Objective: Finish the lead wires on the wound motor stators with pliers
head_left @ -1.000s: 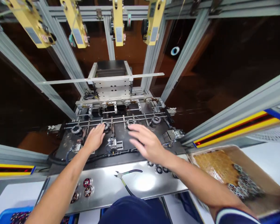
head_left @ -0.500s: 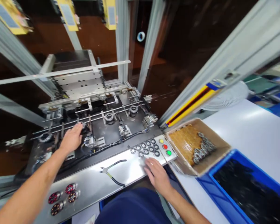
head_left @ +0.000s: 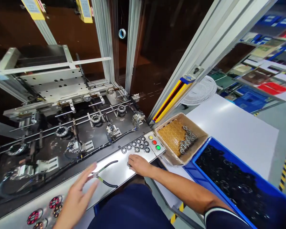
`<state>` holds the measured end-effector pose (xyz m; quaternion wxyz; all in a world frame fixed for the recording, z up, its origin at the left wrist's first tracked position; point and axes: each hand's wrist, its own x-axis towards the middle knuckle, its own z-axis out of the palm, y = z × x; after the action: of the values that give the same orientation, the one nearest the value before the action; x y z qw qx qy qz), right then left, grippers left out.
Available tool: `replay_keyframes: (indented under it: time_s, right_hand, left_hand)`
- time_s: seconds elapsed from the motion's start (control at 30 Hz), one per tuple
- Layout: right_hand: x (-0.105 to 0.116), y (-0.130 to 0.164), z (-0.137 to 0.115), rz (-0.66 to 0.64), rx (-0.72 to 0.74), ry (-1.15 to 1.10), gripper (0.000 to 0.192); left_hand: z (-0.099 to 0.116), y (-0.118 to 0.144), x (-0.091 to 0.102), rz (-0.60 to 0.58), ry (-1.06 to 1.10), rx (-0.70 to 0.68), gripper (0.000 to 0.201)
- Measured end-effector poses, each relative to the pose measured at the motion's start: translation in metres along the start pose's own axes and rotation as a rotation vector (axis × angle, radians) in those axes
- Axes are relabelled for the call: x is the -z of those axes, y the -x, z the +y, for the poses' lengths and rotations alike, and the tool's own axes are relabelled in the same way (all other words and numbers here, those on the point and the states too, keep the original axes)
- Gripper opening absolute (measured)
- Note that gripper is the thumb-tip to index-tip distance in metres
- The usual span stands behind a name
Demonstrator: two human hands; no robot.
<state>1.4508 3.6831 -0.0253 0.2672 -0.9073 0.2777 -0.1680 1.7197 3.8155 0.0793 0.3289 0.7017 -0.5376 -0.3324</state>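
Withdrawn from the fixture rails, left hand (head_left: 77, 195) now hovers just left of the cutters (head_left: 104, 174), fingers spread, empty. Right hand (head_left: 138, 164), right of the cutters, fingers curled on a small ring (head_left: 129, 164); grip uncertain.

A steel counter (head_left: 119, 173) carries cutting pliers (head_left: 104, 174) near its middle, a cluster of small metal rings (head_left: 136, 146) farther right, and red-wound stators (head_left: 44, 213) at its near left. Right of it, the white counter (head_left: 231, 124) bears a cardboard box (head_left: 181, 140) and a blue bin (head_left: 231, 184).
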Motion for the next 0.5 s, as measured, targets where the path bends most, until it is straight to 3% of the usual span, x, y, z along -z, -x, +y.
replay_keyframes:
  time_s: [0.13,0.27,0.33,0.5]
  right_hand:
    - [0.013,-0.017,-0.049,0.084,0.031,-0.217,0.029]
    - [0.036,-0.034,-0.111,0.278,0.123,-0.520,0.034]
    - [0.045,-0.040,-0.129,0.400,0.224,-0.596,0.038]
    - [0.050,-0.047,-0.136,0.551,0.398,-0.338,0.049]
  left_hand:
    - [0.013,0.009,-0.036,-0.171,0.506,0.330,0.062]
    - [0.040,0.015,-0.039,-0.225,1.073,0.406,0.061]
    - [0.046,0.021,-0.037,-0.141,1.136,0.390,0.059]
    - [0.041,0.031,-0.032,0.150,0.894,0.275,0.046]
